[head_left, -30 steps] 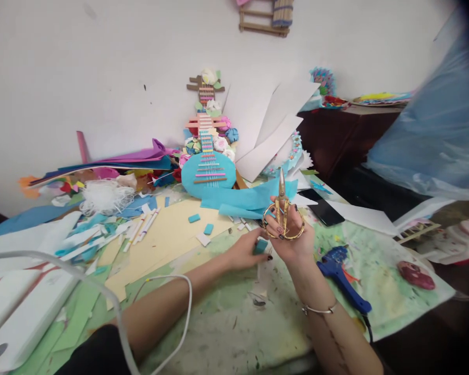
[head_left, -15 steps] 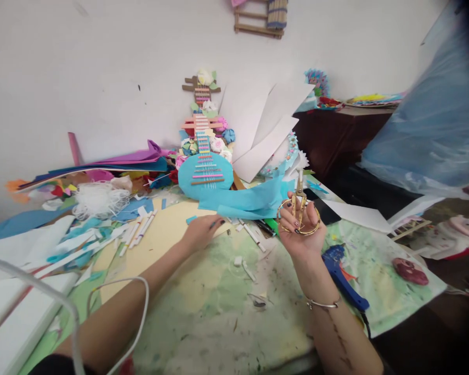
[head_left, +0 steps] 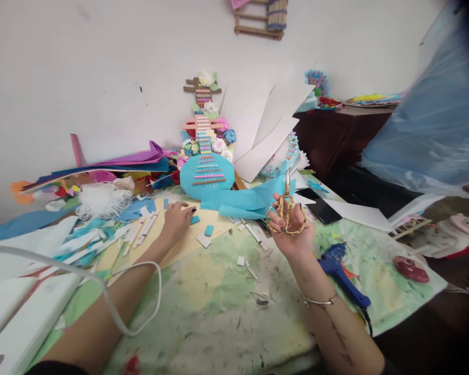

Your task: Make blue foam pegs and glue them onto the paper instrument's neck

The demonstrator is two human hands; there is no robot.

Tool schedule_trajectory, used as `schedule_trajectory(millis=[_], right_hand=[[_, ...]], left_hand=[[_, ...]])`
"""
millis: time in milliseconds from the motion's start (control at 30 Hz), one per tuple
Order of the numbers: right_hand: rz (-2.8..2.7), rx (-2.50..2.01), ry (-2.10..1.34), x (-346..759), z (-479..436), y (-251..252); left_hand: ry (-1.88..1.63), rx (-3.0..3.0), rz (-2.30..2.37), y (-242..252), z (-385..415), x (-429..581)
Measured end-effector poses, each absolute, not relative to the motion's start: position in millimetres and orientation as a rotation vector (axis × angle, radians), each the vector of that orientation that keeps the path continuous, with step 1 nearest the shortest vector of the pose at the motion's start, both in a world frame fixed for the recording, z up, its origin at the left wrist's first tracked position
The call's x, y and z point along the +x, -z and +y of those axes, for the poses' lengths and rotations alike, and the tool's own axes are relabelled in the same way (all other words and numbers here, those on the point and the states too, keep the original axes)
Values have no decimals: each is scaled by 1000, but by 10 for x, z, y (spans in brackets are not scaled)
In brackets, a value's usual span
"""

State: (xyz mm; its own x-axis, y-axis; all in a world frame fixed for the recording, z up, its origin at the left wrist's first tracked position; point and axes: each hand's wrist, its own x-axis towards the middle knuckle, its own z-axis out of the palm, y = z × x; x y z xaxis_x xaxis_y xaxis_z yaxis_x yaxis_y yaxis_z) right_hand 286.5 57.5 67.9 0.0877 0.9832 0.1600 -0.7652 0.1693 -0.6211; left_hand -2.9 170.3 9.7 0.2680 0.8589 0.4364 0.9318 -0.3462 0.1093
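Left hand: the left hand (head_left: 175, 221) is over the cream card (head_left: 185, 244), fingers loosely bent and narrow, fingertips at or just above a small blue piece (head_left: 195, 219); whether it grips anything, I cannot tell.
Right hand: the right hand (head_left: 295, 239) is palm up, holding gold-handled scissors (head_left: 287, 192) with the rings around its fingers and the blades pointing upward.
Blue pieces: one lies under the left fingertips, a second blue piece (head_left: 209, 230) just beside it, with a white piece (head_left: 204, 240) nearer the wearer.
Good handling: such small, flat bits are probably best taken by their edges, thumb against one fingertip — pressing from above would likely slide them along the card.
Scissors care: the blade tips look close to the blue paper strip (head_left: 250, 202); a steady right wrist should spare it a nick.
Cable: a white cable (head_left: 15, 250) loops by the left forearm — a low, short reach seems wise, lest it snag.
Glue gun: the blue glue gun (head_left: 346, 276) lies beside the right forearm, so that elbow is better not swung outward.
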Motion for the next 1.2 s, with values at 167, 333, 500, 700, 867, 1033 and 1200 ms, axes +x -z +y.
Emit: schedule_trajectory(millis=[167, 333, 500, 700, 867, 1033, 1200], right_hand=[[-649, -399, -1433, 2846, 590, -626], [-697, -455, -1433, 2852, 601, -611], [-666, -493, -1420, 2838, 605, -612], [-716, -510, -1384, 2821, 601, -605], [-698, -437, -1451, 2750, 578, -608], [-707, -450, -1464, 2643, 567, -557], [-718, -442, -1465, 2596, 585, -518]], left_hand=[[860, -2201, -1810, -139, 1672, 121], [997, -2206, -2096, -108, 1818, 64], [1139, -2277, -2119, -17, 1885, -36], [1405, -2239, -2200, -53, 1774, -36], [1585, -2672, -2025, -259, 1355, 528], [1870, -3654, -1606, -467, 925, 1204], [1840, -3499, -2018, -453, 912, 1258]])
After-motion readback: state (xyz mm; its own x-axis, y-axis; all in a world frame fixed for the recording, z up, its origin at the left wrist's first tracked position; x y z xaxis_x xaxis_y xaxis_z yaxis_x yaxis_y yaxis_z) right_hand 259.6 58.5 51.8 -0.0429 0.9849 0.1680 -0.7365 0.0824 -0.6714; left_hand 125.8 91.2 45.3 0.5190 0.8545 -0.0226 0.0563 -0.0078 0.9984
